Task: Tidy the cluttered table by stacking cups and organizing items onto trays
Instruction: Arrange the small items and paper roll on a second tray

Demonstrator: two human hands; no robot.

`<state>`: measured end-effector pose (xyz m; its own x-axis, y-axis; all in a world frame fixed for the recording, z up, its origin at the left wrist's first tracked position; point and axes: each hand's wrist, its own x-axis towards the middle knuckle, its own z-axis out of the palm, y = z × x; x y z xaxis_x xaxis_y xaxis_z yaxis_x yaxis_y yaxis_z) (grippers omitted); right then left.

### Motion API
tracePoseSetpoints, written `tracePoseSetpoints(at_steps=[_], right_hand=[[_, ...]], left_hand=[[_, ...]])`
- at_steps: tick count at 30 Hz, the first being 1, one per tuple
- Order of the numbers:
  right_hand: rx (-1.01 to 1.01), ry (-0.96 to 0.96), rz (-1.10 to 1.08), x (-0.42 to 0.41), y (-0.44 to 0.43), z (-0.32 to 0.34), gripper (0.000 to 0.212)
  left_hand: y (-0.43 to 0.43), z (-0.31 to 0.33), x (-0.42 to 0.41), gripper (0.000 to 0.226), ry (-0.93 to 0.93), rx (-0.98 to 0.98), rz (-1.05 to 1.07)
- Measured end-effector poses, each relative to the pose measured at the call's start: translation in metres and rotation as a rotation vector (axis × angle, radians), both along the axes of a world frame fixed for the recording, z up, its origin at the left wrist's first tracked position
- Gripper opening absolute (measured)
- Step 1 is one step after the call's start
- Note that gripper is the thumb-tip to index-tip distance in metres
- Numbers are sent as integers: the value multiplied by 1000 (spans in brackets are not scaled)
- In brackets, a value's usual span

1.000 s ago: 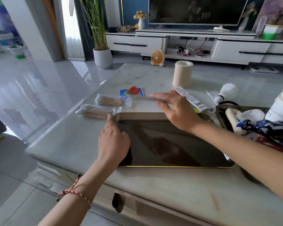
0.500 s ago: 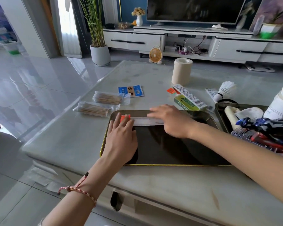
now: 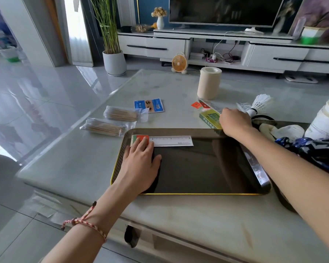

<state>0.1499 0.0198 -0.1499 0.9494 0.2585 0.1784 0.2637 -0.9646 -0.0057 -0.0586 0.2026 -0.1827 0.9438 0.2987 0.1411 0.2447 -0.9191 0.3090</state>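
A dark rectangular tray (image 3: 207, 168) with a yellow rim lies in front of me on the pale table. A clear ruler (image 3: 172, 141) lies along its far edge with a red and green packet (image 3: 140, 139) at its left end. My left hand (image 3: 140, 166) rests flat in the tray, its fingertips on that packet. My right hand (image 3: 235, 122) is past the tray's far right corner, fingers curled down onto a green box (image 3: 209, 117) and a long white strip (image 3: 210, 105); whether it grips them is hidden.
Two bags of wooden sticks (image 3: 106, 126) and a blue card (image 3: 149, 105) lie left of the tray. A beige roll (image 3: 209, 82), a small red card (image 3: 196, 105) and a shuttlecock (image 3: 260, 104) stand farther back. A second tray (image 3: 285, 123) at right holds clutter beside stacked paper cups (image 3: 325, 118).
The ruler went from my right hand into the tray's far edge. My right hand has let it go and moved right to the green box. My left hand stayed in the tray.
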Motion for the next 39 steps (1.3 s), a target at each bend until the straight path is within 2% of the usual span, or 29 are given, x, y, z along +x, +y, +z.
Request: tracePoseSetpoints(at_steps=[2,4,6,8,10,12,14,16,18,23,26,29,32,36,38,39], right_hand=[[-96,-54,19,-2,-2,2,24],[-86,-143,33,-3,-5,5,23],[35,-242,43,-3,-7,13,18],[260,-255,44,-4,-6,25,16],[505,-92,99,-10,6,37,22],[631,137,236,-25,22,41,24],[607,321,358,-47,36,38,20],[474,395,441,-65,46,31,16],[394,401,474,-74,53,25,16],[400,388,435,-65,46,27,16],[418,346,501,-66,44,22,11],[472,199,577,-64,51,13,11],[547,106,439,-38,52,15,21],[321,88,82,0,34,8,35],[263,149,-55,9,23,4,44],[249,203,-77,13,19,3,55]], left_hand=[[-1,0,1,55,-8,-9,-2],[-1,0,0,57,-50,-49,5],[0,2,-1,57,-157,-130,27],[-1,7,-1,52,-281,-230,68],[-1,12,-2,53,-364,-353,150],[0,15,-4,55,-429,-424,215],[2,17,-6,54,-467,-425,233],[2,17,-5,51,-484,-388,211],[1,16,-4,47,-471,-333,158],[-3,15,-2,45,-396,-189,-24],[-4,9,2,45,-261,-86,-154],[-3,0,6,50,-116,-7,-174],[-1,-4,10,51,-95,28,-123],[-4,-1,13,44,-161,-1,-106],[-4,1,14,43,-181,-27,-95],[-5,1,15,43,-186,-33,-89]])
